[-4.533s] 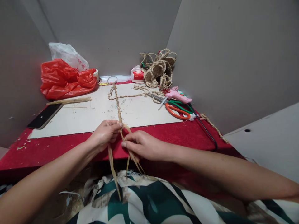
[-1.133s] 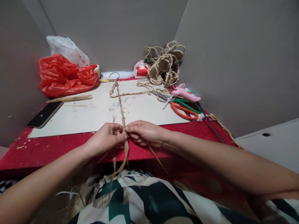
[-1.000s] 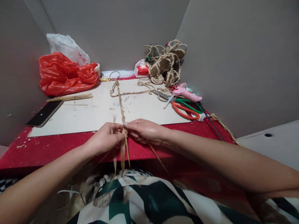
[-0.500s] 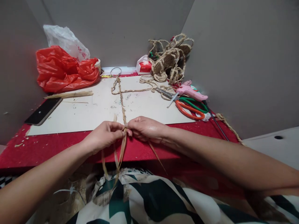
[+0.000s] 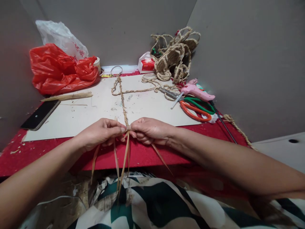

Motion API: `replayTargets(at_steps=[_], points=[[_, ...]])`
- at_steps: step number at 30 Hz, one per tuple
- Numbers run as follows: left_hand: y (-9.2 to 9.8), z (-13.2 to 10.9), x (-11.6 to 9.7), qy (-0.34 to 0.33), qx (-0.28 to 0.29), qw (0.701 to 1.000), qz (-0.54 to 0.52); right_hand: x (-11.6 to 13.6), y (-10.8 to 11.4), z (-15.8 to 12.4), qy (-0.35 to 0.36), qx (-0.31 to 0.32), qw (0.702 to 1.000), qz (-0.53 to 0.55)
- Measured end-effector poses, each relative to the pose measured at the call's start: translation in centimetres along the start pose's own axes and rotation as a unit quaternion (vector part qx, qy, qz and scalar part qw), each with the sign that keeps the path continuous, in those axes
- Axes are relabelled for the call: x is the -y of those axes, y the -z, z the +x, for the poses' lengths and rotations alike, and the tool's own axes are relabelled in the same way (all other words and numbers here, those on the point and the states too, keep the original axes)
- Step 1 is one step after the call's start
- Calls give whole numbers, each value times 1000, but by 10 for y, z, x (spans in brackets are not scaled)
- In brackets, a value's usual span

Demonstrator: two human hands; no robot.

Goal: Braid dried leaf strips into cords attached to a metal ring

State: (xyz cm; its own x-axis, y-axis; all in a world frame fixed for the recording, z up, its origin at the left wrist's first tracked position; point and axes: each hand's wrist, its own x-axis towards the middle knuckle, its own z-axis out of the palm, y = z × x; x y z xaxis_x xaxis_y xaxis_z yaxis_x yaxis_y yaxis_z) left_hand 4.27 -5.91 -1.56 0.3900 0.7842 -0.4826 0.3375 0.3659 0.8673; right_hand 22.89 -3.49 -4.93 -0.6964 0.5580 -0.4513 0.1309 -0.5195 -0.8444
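A braided straw cord (image 5: 123,103) runs toward me from a metal ring (image 5: 116,70) at the back of the white board. At its near end, my left hand (image 5: 101,132) and my right hand (image 5: 151,130) almost meet. The left fingers pinch dry straw strands, two of which trail below that hand. My right thumb and forefinger pinch at the braid's end, and one strand sticks out under the right palm. Between the hands, loose straw strands (image 5: 125,152) hang over the table edge toward my lap. The exact grip at the fingertips is partly hidden.
A phone (image 5: 40,115), a straw bundle (image 5: 69,96) and a red plastic bag (image 5: 63,70) lie left. Scissors (image 5: 194,109), a pink glue gun (image 5: 197,90) and a heap of braided straw pieces (image 5: 171,60) lie right. The white board (image 5: 95,114) rests on red cloth.
My left hand has shifted slightly left, drawing its strands outward. The hanging strands are spread further apart. My right hand still pinches the braid's end. The view has tilted slightly.
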Motion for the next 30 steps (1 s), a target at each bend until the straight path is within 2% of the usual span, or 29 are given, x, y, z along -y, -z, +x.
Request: replayTargets(at_steps=[5, 10, 13, 16, 20, 22, 24, 25, 27, 28, 30], points=[[-1, 7, 5, -2, 19, 998, -58, 1, 3, 0, -3, 23, 999, 27], [2, 10, 8, -1, 46, 990, -131, 4, 8, 0, -5, 74, 995, 64], [-1, 8, 6, -6, 50, 989, -136, 4, 10, 2, -6, 92, 993, 70], [-2, 7, 3, -20, 43, 994, -95, 3, 11, 4, -11, 89, 994, 64], [6, 8, 3, -90, 2, 994, 53, 2, 8, 3, -24, 60, 997, 41], [12, 9, 4, -116, 3, 987, 114, 2, 5, 2, -27, 36, 999, 26], [17, 10, 5, -105, 6, 986, 133, 2, 2, 1, -30, 21, 999, 15], [20, 11, 5, -92, -3, 986, 137, 2, 2, 1, -31, 18, 999, 11], [25, 13, 5, -83, -71, 978, 178, 2, 1, 1, -34, 17, 999, 6], [27, 14, 6, -86, -121, 963, 225, 1, 1, 1, -33, 17, 999, 4], [31, 17, 6, -91, -210, 909, 349, 1, 2, 2, -28, 20, 999, 3]])
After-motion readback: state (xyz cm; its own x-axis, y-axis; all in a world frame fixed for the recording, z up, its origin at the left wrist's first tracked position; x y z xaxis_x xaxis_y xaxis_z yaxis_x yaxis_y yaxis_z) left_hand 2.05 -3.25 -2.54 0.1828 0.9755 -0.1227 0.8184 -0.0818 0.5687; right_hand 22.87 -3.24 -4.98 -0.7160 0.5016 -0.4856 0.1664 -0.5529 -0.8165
